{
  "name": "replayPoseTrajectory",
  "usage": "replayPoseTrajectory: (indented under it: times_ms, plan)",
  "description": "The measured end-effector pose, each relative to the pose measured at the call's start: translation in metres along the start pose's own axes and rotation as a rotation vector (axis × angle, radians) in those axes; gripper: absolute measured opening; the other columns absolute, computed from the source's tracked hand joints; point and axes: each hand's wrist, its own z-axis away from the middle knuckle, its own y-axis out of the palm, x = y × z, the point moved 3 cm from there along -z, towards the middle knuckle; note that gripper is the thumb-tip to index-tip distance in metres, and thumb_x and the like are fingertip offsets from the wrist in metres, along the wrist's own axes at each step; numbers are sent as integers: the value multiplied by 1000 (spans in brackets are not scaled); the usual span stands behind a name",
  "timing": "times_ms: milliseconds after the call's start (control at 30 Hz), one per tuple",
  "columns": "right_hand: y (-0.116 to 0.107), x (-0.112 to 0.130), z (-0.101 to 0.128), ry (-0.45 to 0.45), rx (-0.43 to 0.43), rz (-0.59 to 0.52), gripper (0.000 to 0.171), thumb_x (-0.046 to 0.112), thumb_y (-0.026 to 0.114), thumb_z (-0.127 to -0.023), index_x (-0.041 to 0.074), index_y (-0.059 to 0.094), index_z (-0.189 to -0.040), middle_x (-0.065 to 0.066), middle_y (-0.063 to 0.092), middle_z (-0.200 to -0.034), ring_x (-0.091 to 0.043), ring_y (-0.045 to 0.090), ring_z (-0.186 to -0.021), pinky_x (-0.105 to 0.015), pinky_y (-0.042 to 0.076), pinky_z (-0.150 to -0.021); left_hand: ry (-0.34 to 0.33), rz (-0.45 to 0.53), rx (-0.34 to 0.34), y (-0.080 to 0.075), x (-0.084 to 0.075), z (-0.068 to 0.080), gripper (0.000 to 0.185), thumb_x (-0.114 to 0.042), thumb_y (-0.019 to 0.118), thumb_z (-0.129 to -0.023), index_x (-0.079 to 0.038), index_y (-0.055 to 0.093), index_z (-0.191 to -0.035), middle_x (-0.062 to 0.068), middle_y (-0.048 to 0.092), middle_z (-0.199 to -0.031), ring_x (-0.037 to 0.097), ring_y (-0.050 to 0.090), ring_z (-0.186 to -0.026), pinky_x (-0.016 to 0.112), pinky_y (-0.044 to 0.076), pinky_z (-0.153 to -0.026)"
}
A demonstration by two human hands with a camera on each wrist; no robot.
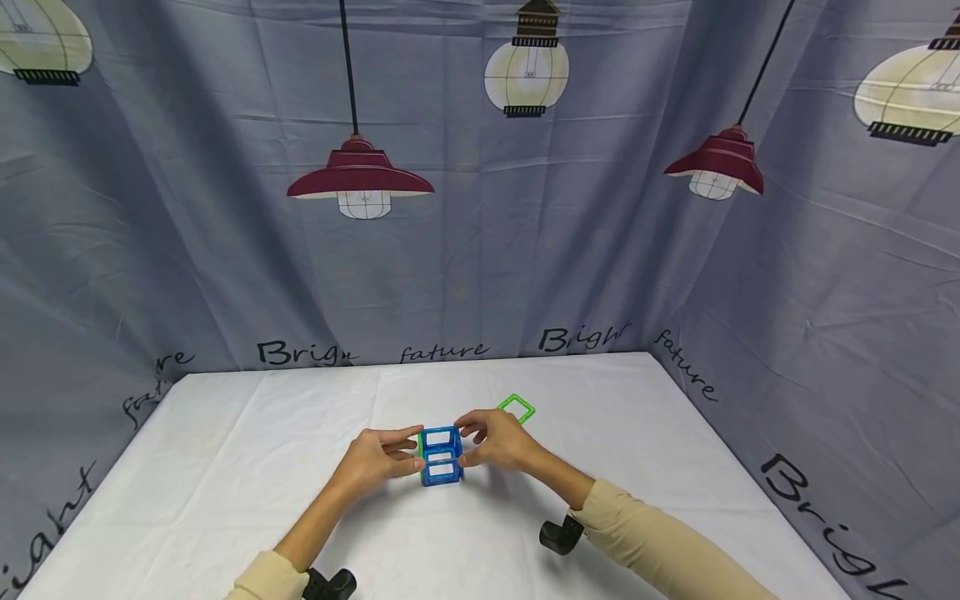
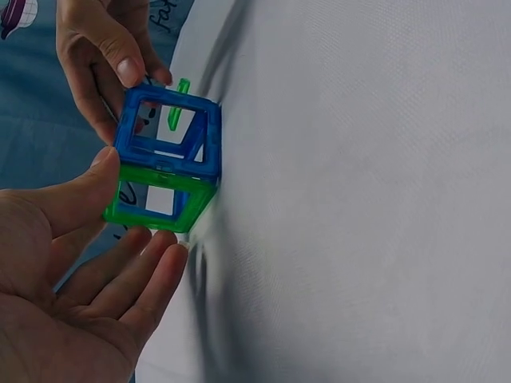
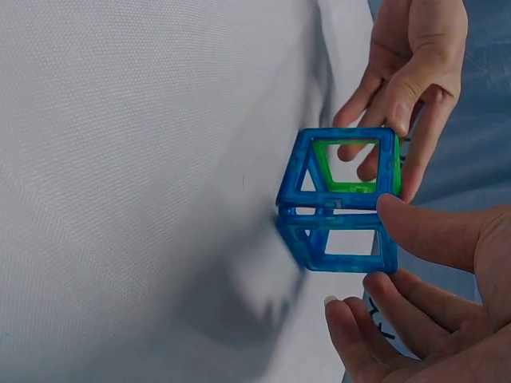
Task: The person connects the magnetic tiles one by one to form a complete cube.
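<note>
A box of magnetic tiles, mostly blue with a green tile on its left side, stands on the white cloth between both hands. The left hand holds the box at its green side, thumb on the near edge and forefinger at the far corner. On the opposite side, the right hand grips a blue tile between thumb and forefinger. In the right wrist view a narrow gap shows between two blue frames. The other fingers of each hand stay loosely bent.
A loose green square tile lies on the table behind the right hand. Grey curtains printed with lamps and lettering hang along the back and sides. Black wrist devices sit at both cuffs.
</note>
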Motion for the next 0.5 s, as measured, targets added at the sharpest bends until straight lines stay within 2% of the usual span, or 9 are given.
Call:
replayPoseTrajectory:
  times_ms: [233, 400, 500]
  plan:
    - [-9, -4, -2, 27, -22, -16, 54, 11, 88, -75, 5, 69, -125, -13, 73, -115, -29, 65, -101, -44, 56, -88, 5, 40, 1, 1, 3, -1, 57, -13, 85, -81, -8, 67, -134, 18, 72, -122, 30, 72, -109, 44, 59, -91]
    - [-32, -19, -6, 81, -126, -54, 47, 1, 85, -72, 5, 72, -117, -13, 73, -110, -26, 65, -98, -41, 55, -87, 19, 69, 12, 1, 4, 0, 58, -12, 86, -80, -6, 66, -134, 19, 72, -122, 31, 71, -111, 40, 60, -89]
    - [-47, -32, -8, 141, -201, -90, 46, 1, 84, -73, 7, 73, -117, -12, 73, -113, -27, 65, -103, -41, 55, -88, 31, 75, 20, 3, 4, 0, 58, -14, 86, -80, -5, 66, -134, 19, 72, -123, 32, 71, -112, 39, 60, -89]
